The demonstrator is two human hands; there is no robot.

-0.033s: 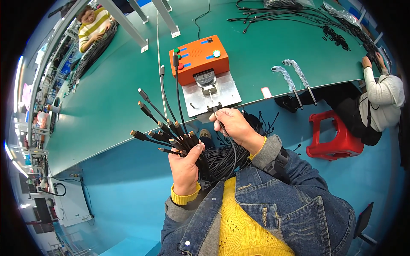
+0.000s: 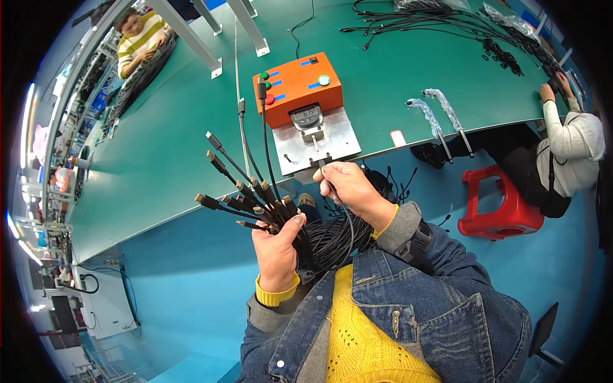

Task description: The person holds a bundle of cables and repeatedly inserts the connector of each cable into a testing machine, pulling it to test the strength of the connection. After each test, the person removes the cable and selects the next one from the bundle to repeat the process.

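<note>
My left hand is wrapped round a thick bunch of black cables; their plug ends fan out above the thumb, and a few stick up higher toward the orange box. My right hand pinches one black cable close to its plug. That plug meets the front edge of a metal plate; how deep it sits I cannot tell. A small digital gauge is mounted on the plate, against an orange box with coloured buttons. Loose lengths of cable hang below my hands over my lap.
The fixture stands at the near edge of a green table. To its right lie two plastic-wrapped metal rods overhanging the edge. More black cables lie at the back right. A red stool and a seated co-worker are at right.
</note>
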